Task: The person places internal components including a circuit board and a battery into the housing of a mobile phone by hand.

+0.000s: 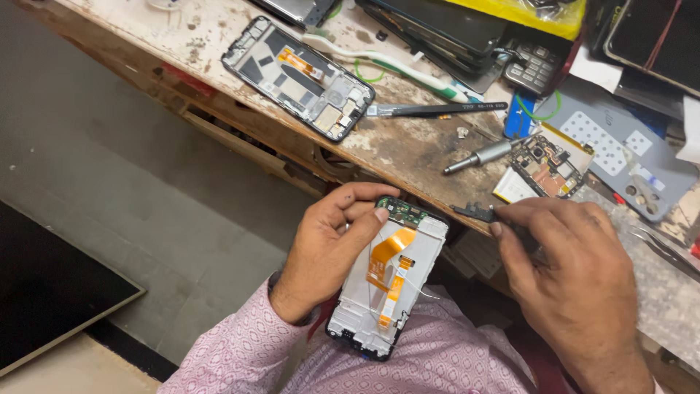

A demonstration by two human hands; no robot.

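Note:
My left hand (332, 244) grips an opened phone frame (390, 284), white inside with an orange flex cable, resting on my lap. The thumb and forefinger press near a small green board at the frame's top end. My right hand (569, 270) pinches a small black part (474, 212) just right of the frame's top, at the bench edge; it is hard to tell whether a tool is also in that hand.
On the worn bench lie another opened phone frame (299, 76), a white toothbrush (386, 66), black tweezers (437, 110), a screwdriver (477, 157), a circuit board (550, 166), a keypad phone (532, 67) and a grey mat (627, 157). Grey floor lies left.

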